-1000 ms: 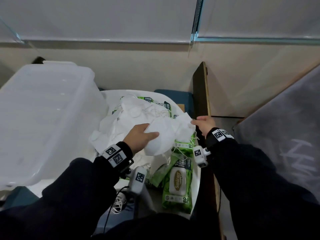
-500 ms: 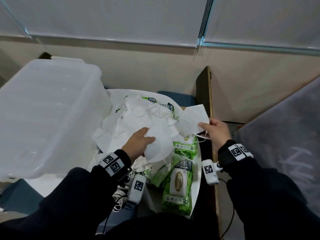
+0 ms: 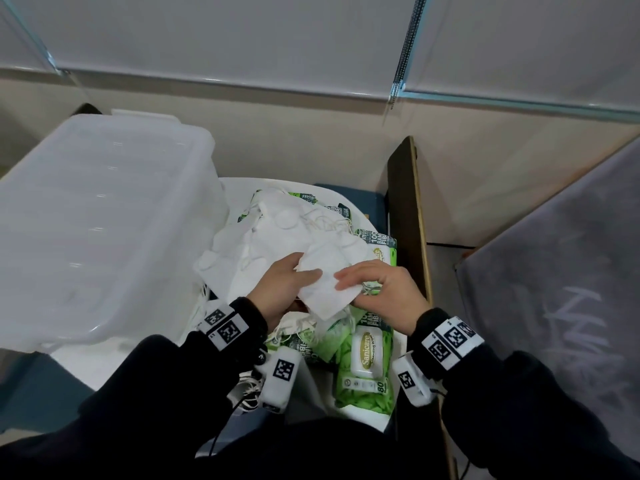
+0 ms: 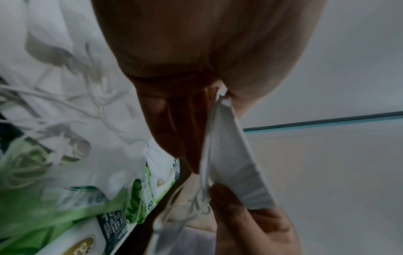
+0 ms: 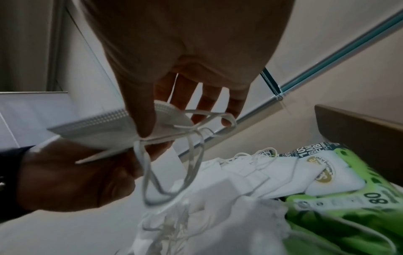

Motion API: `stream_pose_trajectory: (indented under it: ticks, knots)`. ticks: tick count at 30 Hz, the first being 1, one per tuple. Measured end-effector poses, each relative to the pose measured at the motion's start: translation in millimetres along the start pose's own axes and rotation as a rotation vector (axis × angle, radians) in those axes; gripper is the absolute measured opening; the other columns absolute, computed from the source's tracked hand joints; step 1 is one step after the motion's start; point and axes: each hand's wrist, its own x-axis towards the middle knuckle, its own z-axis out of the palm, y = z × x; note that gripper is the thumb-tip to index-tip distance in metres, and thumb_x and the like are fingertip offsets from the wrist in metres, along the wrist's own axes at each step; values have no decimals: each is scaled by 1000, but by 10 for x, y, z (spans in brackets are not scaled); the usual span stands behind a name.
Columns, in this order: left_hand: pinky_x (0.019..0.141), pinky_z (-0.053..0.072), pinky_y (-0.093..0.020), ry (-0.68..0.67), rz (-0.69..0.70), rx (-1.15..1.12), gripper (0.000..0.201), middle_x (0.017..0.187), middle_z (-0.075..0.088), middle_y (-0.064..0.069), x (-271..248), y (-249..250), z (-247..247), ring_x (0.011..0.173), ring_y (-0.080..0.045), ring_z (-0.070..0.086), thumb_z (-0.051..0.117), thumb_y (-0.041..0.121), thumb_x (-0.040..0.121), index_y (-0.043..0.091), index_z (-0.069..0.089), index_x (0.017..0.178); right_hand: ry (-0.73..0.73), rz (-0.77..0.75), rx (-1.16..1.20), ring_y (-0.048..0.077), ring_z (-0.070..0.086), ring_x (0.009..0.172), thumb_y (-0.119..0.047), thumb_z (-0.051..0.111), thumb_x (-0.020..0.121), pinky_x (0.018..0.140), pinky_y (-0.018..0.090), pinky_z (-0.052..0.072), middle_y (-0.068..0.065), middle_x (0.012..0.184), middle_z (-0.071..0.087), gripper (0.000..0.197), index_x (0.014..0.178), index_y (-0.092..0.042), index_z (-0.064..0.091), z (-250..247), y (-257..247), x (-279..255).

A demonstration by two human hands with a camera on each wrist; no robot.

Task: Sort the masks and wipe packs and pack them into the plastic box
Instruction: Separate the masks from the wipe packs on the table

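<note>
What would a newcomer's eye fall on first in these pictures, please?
Probably the two hands meeting at the centre: the left hand and right hand hold a small stack of white masks between them. Beneath lies a tangled heap of masks over bright green wipe packs, with the big translucent plastic box at the left.

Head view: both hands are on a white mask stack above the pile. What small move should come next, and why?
Probably carry the mask stack left and set it in the plastic box. Left hand and right hand already pinch it together, lifted off the pile, ear loops dangling, and the box looks open beside it.
</note>
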Motion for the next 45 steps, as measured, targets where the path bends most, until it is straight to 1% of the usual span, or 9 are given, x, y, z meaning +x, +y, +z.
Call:
stream_pose_trajectory:
  ticks: [6, 10, 18, 22, 26, 32, 38, 42, 45]
  knots:
    - [63, 57, -30, -45, 67, -80, 27, 107, 77, -7, -209, -33, -366, 84, -21, 73, 64, 23, 100, 10, 68, 123, 208, 116, 234, 14, 68, 83, -5, 75, 91, 81, 31, 54, 4, 87, 76, 9, 90, -13, 78, 230, -210, -60]
    - [86, 59, -46, 81, 177, 43, 17, 105, 78, -7, -321, -40, -721, 100, -30, 74, 67, 11, 97, 12, 72, 113, 371, 319, 521, 25, 63, 76, -8, 67, 98, 70, 36, 57, 20, 85, 71, 11, 92, 1, 68, 411, -313, -90]
    - [72, 51, -26, -233, 326, 213, 24, 93, 74, 0, -833, 230, -1075, 80, -12, 66, 71, 17, 80, 11, 74, 103, 416, 534, 679, 18, 64, 61, -6, 62, 100, 53, 30, 58, 6, 82, 69, 6, 103, -8, 68, 937, -497, -244]
    - [84, 56, -25, -166, 269, 48, 43, 129, 69, -8, -722, 156, -1010, 107, -17, 69, 73, 17, 76, 18, 71, 119, 353, 422, 698, 26, 66, 71, -6, 65, 98, 59, 30, 50, 12, 93, 76, 14, 107, -14, 72, 1255, -708, -311]
    - [82, 60, -33, -123, 145, -34, 23, 106, 77, -15, -676, -49, -1056, 93, -27, 71, 73, 1, 86, -2, 70, 109, 367, 398, 767, 37, 59, 86, -8, 66, 98, 74, 45, 46, 23, 97, 72, 17, 102, -17, 79, 1578, -821, -419]
    - [70, 58, -31, 71, 150, -35, 43, 104, 78, -6, -735, -350, -1336, 86, -20, 75, 73, -5, 85, 16, 64, 121, 284, 620, 949, 12, 24, 40, -36, 65, 98, 46, 24, 16, 4, 53, 39, 31, 77, -13, 65, 1817, -874, -615]
    - [88, 60, -43, 73, 161, 48, 35, 106, 78, -5, -825, -531, -1571, 99, -25, 75, 73, -2, 85, 13, 70, 116, 204, 641, 564, 14, 67, 62, -8, 79, 87, 60, 23, 54, 9, 78, 76, 6, 86, -3, 76, 2051, -915, -638]
    - [82, 59, -38, 89, 161, 149, 23, 97, 77, -5, -853, -666, -1833, 89, -22, 72, 77, -2, 83, 9, 69, 102, 398, 763, 1051, 20, 63, 70, -14, 65, 96, 91, 42, 54, 8, 71, 59, 28, 70, -11, 57, 1980, -765, -634]
    - [82, 56, -43, 79, 141, 189, 21, 96, 76, -8, -881, -805, -1969, 86, -24, 69, 79, -2, 82, 6, 67, 98, 406, 707, 1257, 18, 54, 54, -18, 55, 100, 66, 37, 62, 3, 57, 42, 36, 65, -16, 45, 1925, -876, -620]
